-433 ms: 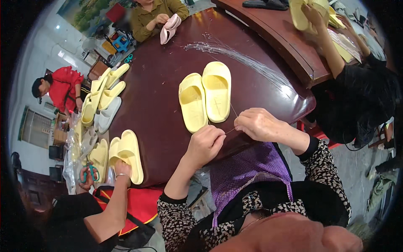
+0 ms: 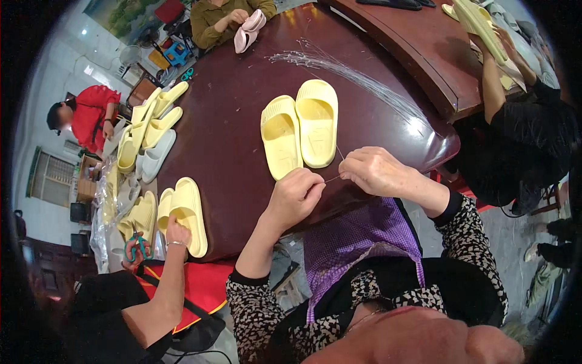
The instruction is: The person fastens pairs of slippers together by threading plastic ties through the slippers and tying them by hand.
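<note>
A pair of yellow slide slippers stands side by side on the table, the left slipper (image 2: 282, 161) slightly nearer than the right slipper (image 2: 318, 142). Just below their heels my left hand (image 2: 293, 197) is closed in a pinch. My right hand (image 2: 379, 173), also pinched, is to the right of the heels. Between the fingers of both hands stretches a thin strand (image 2: 333, 179); a fine piece of it rises from the right fingers toward the right slipper. How it meets the slippers is too fine to tell.
A bundle of clear plastic strands (image 2: 357, 79) lies along the dark red table (image 2: 224, 133). More slippers (image 2: 159, 127) are piled at left. A co-worker's hand with teal-handled scissors (image 2: 138, 247) is at lower left; another person handles pink slippers (image 2: 250, 30); someone at right lifts a yellow slipper (image 2: 479, 27).
My hands stay pinched on the strand, almost in place. The table and slippers sit slightly higher in view. At right, the co-worker's yellow slipper has turned and moved right.
</note>
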The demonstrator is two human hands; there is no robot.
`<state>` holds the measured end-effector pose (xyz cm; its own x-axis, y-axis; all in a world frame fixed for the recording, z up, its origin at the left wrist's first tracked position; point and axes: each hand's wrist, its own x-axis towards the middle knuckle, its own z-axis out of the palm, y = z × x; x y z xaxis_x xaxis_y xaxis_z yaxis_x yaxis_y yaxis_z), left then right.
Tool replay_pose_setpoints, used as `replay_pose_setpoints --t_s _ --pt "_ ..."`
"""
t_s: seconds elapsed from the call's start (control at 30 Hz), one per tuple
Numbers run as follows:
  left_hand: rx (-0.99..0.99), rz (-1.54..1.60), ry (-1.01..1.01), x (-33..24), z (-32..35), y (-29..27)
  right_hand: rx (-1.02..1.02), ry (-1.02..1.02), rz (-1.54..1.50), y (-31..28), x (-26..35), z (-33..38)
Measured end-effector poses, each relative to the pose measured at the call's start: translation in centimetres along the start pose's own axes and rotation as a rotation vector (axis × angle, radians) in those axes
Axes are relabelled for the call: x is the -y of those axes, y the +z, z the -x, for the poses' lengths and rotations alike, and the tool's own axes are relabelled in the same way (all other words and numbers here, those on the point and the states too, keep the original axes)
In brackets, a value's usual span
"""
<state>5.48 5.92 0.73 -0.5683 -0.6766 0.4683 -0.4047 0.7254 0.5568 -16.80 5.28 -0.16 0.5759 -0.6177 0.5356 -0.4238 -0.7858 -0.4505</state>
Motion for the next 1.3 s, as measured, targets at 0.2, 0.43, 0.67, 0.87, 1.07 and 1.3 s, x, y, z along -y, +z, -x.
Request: replay_pose_setpoints --t_s 0.2,0.43,0.67,0.87,1.07,1.3 --pt "0.019 0.012 -0.010 0.0 0.3 0.0 -0.005 -0.004 0.003 0.1 0.0 0.2" --pt "-0.015 -0.014 0.014 -0.8 0.0 -0.5 -0.032 -0.040 0.033 -0.7 0.9 -0.7" --pt "-0.013 -0.005 0.018 0.1 0.3 -0.4 -0.009 -0.005 0.032 -0.5 0.9 -1.2" --pt "-0.035 -0.012 -0.026 1.5 1.3 0.4 0.105 0.087 0.029 0.8 0.1 -1.0" --pt "-0.028 0.033 -0.126 4.5 0.2 1.2 0.135 0.100 0.087 2.2 -2.4 -2.4" --pt "-0.153 -0.209 -0.207 7.8 -3.8 3.3 0.107 0.239 0.254 3.3 -7.6 -5.3"
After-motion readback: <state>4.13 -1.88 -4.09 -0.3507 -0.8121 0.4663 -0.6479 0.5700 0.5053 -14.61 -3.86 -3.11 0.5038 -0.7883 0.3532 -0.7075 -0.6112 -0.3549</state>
